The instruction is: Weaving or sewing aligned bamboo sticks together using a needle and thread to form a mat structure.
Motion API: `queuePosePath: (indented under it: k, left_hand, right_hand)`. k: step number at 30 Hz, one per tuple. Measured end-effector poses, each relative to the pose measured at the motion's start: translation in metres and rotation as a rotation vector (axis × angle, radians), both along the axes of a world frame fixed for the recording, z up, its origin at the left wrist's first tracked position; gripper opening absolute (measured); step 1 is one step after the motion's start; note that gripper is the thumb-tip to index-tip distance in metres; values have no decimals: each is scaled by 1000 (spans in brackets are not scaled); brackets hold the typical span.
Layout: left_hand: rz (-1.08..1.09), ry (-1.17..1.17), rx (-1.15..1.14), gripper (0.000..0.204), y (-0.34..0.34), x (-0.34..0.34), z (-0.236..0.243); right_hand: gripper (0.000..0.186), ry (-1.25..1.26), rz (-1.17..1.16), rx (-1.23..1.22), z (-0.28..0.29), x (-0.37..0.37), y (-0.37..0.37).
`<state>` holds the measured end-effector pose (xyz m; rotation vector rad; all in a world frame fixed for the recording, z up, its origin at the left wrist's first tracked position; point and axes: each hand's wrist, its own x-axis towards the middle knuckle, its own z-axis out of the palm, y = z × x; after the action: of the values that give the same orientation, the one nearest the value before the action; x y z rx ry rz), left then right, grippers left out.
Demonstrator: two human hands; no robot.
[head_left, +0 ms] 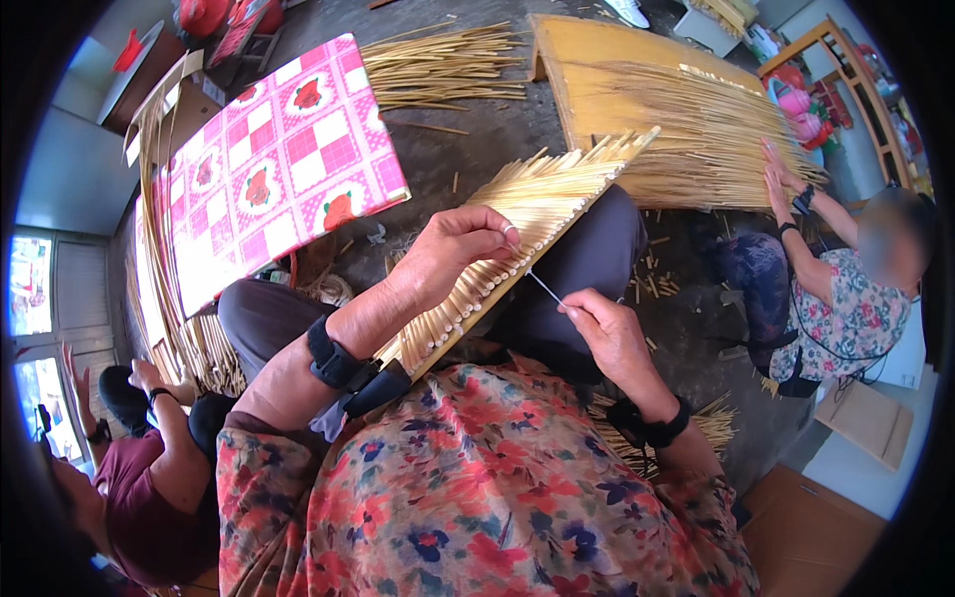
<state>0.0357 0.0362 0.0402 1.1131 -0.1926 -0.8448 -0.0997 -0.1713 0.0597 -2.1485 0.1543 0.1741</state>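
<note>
Across my lap lies a slanting mat of pale straw stalks [453, 303], their cut ends lined up in a row along a narrow wooden strip [602, 192]. My left hand [453, 254] is over the middle of that row, thumb and fingers pinched together close to the stalk ends; what sits between the fingertips is too small to make out. Below and to the right, my right hand [609, 333] pinches a thin white cord [545, 288]. It runs taut from these fingers up to the edge of the stalks.
A table with a pink checked cover [269, 179] stands at the left, loose stalks [448, 65] behind it. At the right, a co-worker's hands [781, 184] rest at straw spread on a wooden board [567, 45]. Another person [149, 497] sits lower left. Straw bits [657, 279] litter the floor.
</note>
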Motion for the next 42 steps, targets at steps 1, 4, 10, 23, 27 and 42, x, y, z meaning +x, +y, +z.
queuePosePath:
  k: [1,4,10,23,27,42]
  left_hand:
    - [9,5,4,10,-1,0,-1]
    - [-11,43,2,10,-1,0,-6]
    - [-84,-160,227,13,-1,-1,3]
    - [-174,-924,555,55,-2,-28,23]
    - [-216,-1135,801,52,-18,-29,32]
    - [-183,-1258,989,25,-30,-35,16]
  right_hand:
    - [11,5,9,4,2,-2,-2]
    - [11,116,-5,-12,4,-8,-7]
    - [11,140,-25,21,-6,-30,-22]
    - [11,168,-60,-112,-4,-48,-49]
    - [13,93,-152,208,-8,-43,-56]
    - [11,-96,-14,1435,6,25,24]
